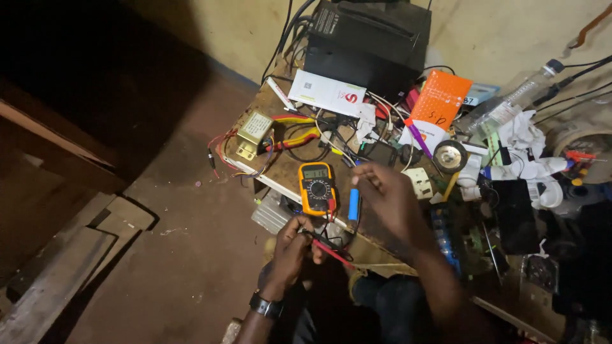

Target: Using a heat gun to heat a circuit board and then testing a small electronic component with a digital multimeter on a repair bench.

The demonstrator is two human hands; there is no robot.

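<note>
Left hand point(290, 250), near and low in the scene: fingers curled tight, pinching two thin probes point(324, 245), one red and one black, tips slanting right toward the table edge. Dark watch point(266, 306) strapped round the wrist.

Right hand point(390, 199), just right of the left: fingers drawn together around a slim blue cylindrical cell point(354, 204), held upright, top end between the fingertips, lower end hanging free above the probes. Whether probe tips touch the cell: cannot tell.

Blue cell: smooth, plain, narrow, paler at the upper end. Just left of it, lying flat at the near edge of the wooden table point(280, 169): yellow multimeter point(317, 187) with grey display on top and round black dial beneath, leads trailing down toward the left hand.

Further left on the table: small boxy transformer point(254, 132) with red and yellow wires. Far side: white flat box point(327, 93), large black case point(373, 41) against the wall. Right: orange packet point(440, 99), clear plastic bottle point(513, 102), crumpled white paper point(519, 134), tangled cables. Reddish-brown floor point(185, 255) to the left.
</note>
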